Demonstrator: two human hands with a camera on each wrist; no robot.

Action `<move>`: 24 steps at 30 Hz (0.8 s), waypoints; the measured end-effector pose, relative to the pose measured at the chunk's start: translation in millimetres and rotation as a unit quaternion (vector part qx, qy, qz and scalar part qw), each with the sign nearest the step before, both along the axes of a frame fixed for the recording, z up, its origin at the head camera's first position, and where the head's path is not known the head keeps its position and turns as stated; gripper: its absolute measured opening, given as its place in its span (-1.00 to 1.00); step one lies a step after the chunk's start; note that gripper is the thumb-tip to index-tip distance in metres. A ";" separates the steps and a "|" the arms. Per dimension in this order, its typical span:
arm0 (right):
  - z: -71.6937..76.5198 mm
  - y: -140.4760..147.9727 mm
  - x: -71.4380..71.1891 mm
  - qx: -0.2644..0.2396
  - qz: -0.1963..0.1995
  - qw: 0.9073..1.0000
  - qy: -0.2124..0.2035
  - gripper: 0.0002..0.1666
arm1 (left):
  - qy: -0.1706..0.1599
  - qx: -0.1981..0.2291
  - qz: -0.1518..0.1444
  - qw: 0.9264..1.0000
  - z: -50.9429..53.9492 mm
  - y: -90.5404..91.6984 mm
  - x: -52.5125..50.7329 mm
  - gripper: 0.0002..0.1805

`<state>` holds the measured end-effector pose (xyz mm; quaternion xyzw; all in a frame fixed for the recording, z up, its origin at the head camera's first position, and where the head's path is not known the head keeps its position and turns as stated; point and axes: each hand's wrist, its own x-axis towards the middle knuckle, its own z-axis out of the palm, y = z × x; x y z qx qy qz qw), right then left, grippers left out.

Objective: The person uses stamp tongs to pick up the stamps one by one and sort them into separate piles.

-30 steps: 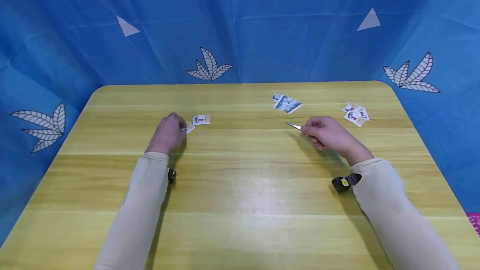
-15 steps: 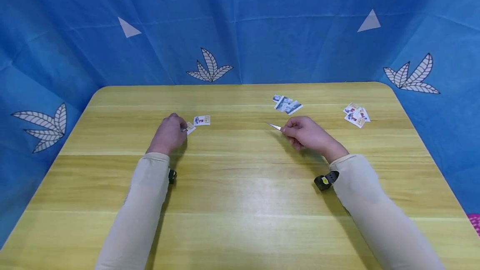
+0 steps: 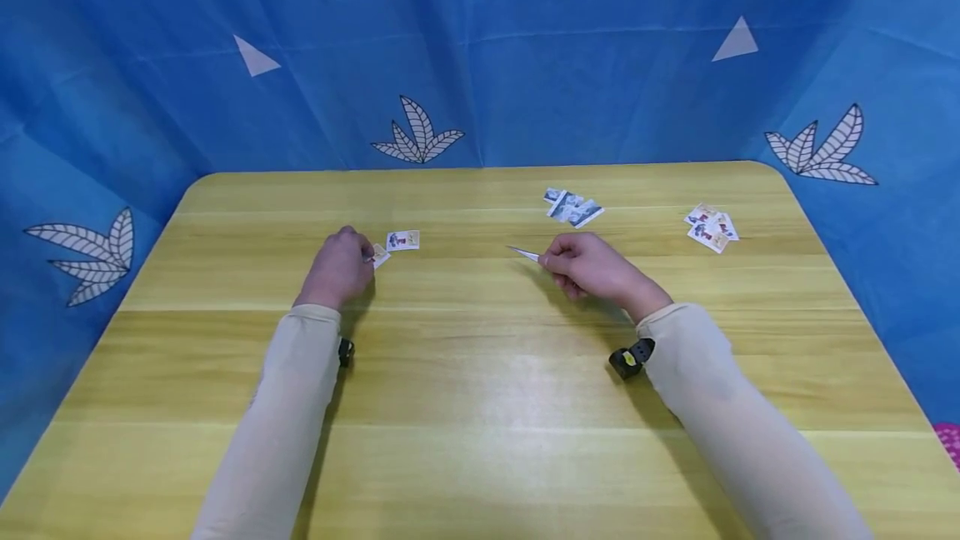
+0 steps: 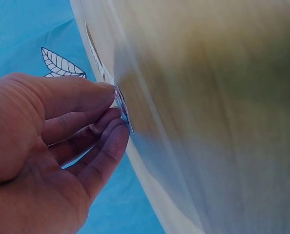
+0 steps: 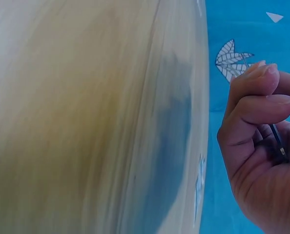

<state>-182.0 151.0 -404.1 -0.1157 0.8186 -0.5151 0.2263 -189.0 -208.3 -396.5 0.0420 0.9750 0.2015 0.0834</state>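
Note:
My left hand (image 3: 337,267) is at the left of the table, its thumb and fingertips on a small postage stamp (image 3: 380,256) that is partly hidden under them. In the left wrist view, that stamp (image 4: 121,106) shows nearly edge-on between thumb and fingers. Touching or almost touching it, another stamp (image 3: 403,240) lies flat to the right. Near the middle, my right hand (image 3: 588,269) pinches pointed metal tweezers (image 3: 522,253), tips toward the left and just above the table. The right wrist view shows part of the tweezers (image 5: 278,139) inside the curled fingers.
Several overlapping blue-grey stamps (image 3: 573,207) lie behind my right hand. Farther right is a cluster of several reddish, white-edged stamps (image 3: 711,227). The wooden table (image 3: 480,407) meets a blue printed curtain (image 3: 540,90) along its back edge.
My right hand has moved left with the tweezers, from beside the right-hand stamps toward the middle. The left hand and all stamps have stayed in place.

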 end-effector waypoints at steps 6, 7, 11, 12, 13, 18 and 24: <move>-1.1 -14.5 -1.0 0.000 0.011 1.000 0.011 -0.70 | 0.010 -0.004 -0.004 1.000 -0.6 -0.3 0.8 -0.76; -1.6 -16.7 -1.1 0.002 0.012 1.000 0.015 -0.70 | 0.014 -0.003 -0.007 1.000 -1.0 -0.4 0.3 -0.76; -3.1 -25.7 -2.1 0.015 0.013 0.999 0.025 -0.71 | 0.022 -0.002 -0.014 1.000 -1.3 0.0 -0.5 -0.78; -2.9 -28.2 -2.2 0.019 0.014 0.999 0.027 -0.71 | 0.023 -0.002 -0.014 1.000 -1.1 0.2 -0.5 -0.78; -2.7 -30.7 -2.5 0.020 0.016 0.999 0.029 -0.71 | 0.023 -0.002 -0.014 1.000 -1.0 0.1 -0.4 -0.78; -1.0 -44.2 -4.3 0.022 0.023 0.999 0.038 -0.69 | 0.022 -0.002 -0.010 1.000 -0.5 -0.2 0.4 -0.79; 0.6 -61.5 -6.7 0.024 0.026 0.999 0.040 -0.68 | 0.020 0.003 -0.007 1.000 -0.2 -0.5 0.6 -0.79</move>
